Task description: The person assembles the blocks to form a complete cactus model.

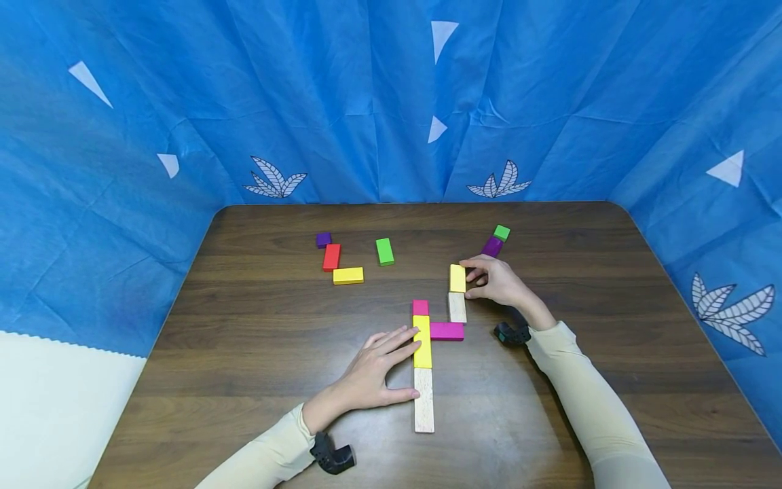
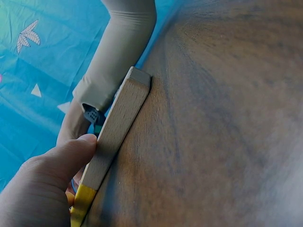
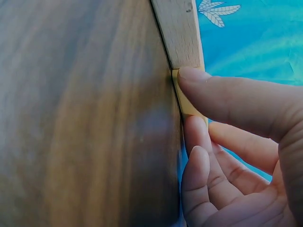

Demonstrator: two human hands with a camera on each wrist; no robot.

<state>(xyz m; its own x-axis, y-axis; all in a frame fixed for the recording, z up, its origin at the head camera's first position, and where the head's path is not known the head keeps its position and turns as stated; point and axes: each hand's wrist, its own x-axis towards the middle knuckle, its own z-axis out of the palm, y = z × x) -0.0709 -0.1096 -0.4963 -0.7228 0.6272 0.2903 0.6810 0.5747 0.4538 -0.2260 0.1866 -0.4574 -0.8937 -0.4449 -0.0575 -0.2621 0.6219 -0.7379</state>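
Near the middle of the table, a column runs from a plain wooden block [image 1: 424, 407] through a yellow block [image 1: 423, 353] to a pink block [image 1: 420, 308]. My left hand [image 1: 374, 372] lies along its left side, fingers spread. The left thumb [image 2: 85, 146] touches the plain wooden block and two fingertips touch the yellow one. A magenta block [image 1: 447, 331] branches right. Above its right end, a short wooden block [image 1: 457, 308] meets a small yellow block [image 1: 457, 279]. My right hand [image 1: 499, 281] holds that small yellow block from the right, thumb and index finger at its two ends.
Back left lie a dark purple block [image 1: 323, 240], a red block [image 1: 331, 257] and another yellow block [image 1: 348, 276], with a green block [image 1: 385, 252] to their right. Beyond my right hand are a purple block [image 1: 491, 246] and a small green block [image 1: 501, 233]. Blue cloth [image 1: 366, 102] surrounds the table.
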